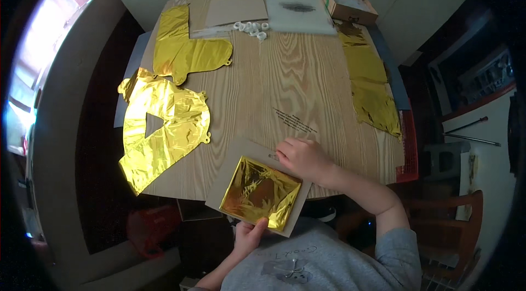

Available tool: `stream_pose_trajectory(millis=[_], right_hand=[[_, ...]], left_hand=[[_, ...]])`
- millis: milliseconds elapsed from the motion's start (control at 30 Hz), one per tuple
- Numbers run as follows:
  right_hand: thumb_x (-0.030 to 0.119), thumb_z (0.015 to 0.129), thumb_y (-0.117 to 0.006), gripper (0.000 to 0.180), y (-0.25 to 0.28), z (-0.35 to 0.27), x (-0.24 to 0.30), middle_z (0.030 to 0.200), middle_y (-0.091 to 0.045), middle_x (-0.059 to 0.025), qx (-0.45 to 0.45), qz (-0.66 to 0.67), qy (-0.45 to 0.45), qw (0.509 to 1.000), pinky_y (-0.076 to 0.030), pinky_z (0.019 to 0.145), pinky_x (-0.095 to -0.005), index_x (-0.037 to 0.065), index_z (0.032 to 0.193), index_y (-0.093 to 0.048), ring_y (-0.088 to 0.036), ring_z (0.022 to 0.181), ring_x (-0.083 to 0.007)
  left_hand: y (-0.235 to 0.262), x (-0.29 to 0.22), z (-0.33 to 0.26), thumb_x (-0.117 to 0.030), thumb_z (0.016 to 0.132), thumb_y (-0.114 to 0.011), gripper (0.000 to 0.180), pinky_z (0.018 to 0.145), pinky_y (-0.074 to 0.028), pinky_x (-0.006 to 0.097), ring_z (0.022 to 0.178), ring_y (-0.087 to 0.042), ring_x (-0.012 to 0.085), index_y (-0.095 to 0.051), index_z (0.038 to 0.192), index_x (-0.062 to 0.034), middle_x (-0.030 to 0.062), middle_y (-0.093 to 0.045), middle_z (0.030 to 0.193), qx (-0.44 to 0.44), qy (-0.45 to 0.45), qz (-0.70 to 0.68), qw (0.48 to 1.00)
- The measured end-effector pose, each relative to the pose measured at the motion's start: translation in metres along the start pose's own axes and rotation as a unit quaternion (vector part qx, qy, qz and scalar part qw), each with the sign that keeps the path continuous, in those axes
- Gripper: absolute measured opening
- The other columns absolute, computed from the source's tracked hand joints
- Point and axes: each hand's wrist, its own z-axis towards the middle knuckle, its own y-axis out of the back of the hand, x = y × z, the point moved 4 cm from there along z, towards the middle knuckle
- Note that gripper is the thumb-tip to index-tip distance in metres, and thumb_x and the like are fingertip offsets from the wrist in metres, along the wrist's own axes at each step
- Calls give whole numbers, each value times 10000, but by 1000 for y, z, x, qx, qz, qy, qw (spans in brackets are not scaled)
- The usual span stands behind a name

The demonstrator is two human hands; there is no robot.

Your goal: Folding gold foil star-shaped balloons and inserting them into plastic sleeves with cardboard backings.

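Observation:
My left hand (249, 236) grips the lower edge of a grey-brown cardboard sheet (226, 181), its thumb on top. The sheet is tilted at the table's near edge. A folded gold foil balloon (260, 195) lies flat on the cardboard, wrinkled and shiny, under that thumb. My right hand (304, 158) is closed at the sheet's upper right edge, beside a small cut-out hang hole. What its fingertips pinch is hidden. Just beyond it, dark printed lines (296, 119) show over the wood, seemingly on a clear film whose edges I cannot make out.
Flat gold foil balloons lie on the wooden table (263, 83): two at left (183, 44) (181, 121), another at right (370, 74). At the back are cardboard (235, 9), white rolls (252, 28), a stack of clear bags (301, 17) and an open box (350, 6). A wooden chair (460, 225) stands right.

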Motion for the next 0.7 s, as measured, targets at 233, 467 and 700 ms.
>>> stream_pose_trajectory(millis=[233,467,700], right_hand=[[160,828,-652,91,-7,-1,8,781,-576,-54,-10,-62,42,997,-539,627,-352,95,831,-589,-637,739,-238],[131,742,-615,69,-7,-2,24,751,-569,-29,-26,-126,115,985,-553,558,-313,114,766,-553,-644,719,-182],[146,718,-613,87,-4,-4,42,702,-503,-17,-63,-175,150,971,-498,531,-288,118,748,-536,-581,664,-160]], left_hand=[[0,-4,0,-162,956,-607,189,622,-494,230,714,-615,67,-671,975,15,27,-693,846,25,30,-15,999],[-2,-8,1,-156,962,-595,188,657,-536,247,735,-638,87,-653,1002,18,44,-693,891,22,45,-58,997],[-6,-12,0,-135,962,-591,166,658,-531,240,748,-638,90,-641,1033,6,42,-689,915,3,52,-99,994]])
